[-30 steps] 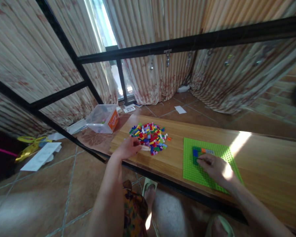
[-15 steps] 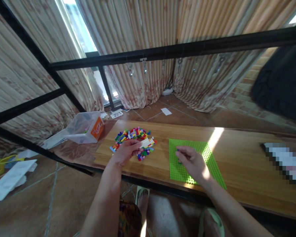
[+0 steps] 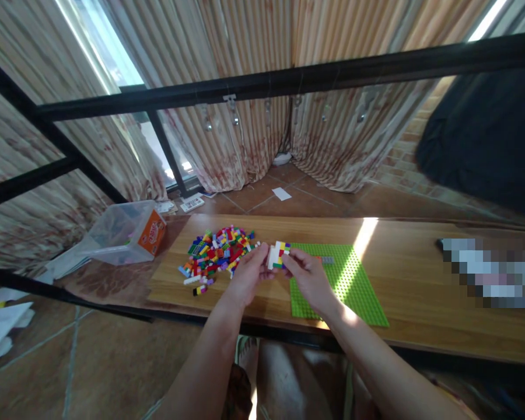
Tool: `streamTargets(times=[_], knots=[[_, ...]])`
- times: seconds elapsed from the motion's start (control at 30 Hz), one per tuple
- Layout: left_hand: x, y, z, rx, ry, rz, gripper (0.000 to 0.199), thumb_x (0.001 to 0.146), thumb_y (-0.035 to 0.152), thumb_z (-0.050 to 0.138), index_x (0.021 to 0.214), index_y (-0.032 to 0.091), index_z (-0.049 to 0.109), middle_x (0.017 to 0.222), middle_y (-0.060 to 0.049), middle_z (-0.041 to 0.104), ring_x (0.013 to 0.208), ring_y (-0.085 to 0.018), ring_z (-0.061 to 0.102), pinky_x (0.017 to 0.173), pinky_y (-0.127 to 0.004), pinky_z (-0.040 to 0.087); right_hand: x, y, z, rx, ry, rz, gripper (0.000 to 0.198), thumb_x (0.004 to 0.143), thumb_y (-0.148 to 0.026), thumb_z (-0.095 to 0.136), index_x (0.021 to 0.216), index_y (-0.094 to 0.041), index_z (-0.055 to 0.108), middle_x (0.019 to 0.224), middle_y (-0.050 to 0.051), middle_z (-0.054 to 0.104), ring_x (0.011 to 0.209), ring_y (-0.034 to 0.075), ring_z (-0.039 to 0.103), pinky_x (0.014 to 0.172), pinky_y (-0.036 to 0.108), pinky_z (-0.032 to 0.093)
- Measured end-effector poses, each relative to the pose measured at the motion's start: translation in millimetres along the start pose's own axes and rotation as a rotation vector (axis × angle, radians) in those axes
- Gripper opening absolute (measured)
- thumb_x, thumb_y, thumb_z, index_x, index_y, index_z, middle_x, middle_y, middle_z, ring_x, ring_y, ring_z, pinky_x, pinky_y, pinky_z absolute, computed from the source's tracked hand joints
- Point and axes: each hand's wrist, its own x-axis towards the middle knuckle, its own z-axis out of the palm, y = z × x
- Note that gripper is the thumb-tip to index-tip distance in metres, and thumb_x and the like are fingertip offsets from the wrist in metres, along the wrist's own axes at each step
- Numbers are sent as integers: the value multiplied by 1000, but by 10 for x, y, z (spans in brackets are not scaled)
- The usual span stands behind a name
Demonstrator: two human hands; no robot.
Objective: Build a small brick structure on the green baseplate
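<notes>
A small assembly of toy building bricks (image 3: pixel 276 256), white with yellow, red, blue and green parts, is held between my two hands. My left hand (image 3: pixel 248 271) pinches its white left side. From the right, the closed fingers of my right hand (image 3: pixel 310 280) grip its coloured edge. Beneath and beside the right hand lies a green studded baseplate (image 3: pixel 362 297), with a grey brick piece (image 3: pixel 328 259) near its far edge and a bit of orange beside that. Left of my hands spreads a pile of loose bricks (image 3: pixel 219 251) in many colours, partly covered by the left hand.
Everything rests on a long wooden table (image 3: pixel 420 274). Beyond its left end stands a clear plastic box (image 3: pixel 118 233) with an orange label. A blurred-out flat object (image 3: pixel 485 274) lies at the right. A black metal rail (image 3: pixel 262 84) crosses in front of the curtains.
My right hand has moved left from over the baseplate to the brick assembly. The left hand has shifted away from the pile towards it, and the view has turned slightly.
</notes>
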Motion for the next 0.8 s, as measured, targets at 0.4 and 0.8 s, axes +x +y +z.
streamTargets(times=[0.4, 0.8], knots=[[90, -13, 68, 801, 363, 379, 30, 97, 35, 32, 82, 19, 52, 83, -6, 65, 80, -18, 61, 74, -28, 43, 202, 135, 347, -484, 181, -150, 45, 90, -55, 37, 84, -18, 61, 77, 8, 67, 71, 19, 57, 64, 30, 41], [238, -10, -368, 689, 473, 244, 37, 96, 33, 30, 85, 16, 62, 90, -10, 70, 87, -20, 63, 80, -31, 47, 436, 289, 806, -614, 63, -249, 40, 91, -46, 36, 81, -18, 62, 72, 6, 66, 64, 16, 55, 61, 27, 37]])
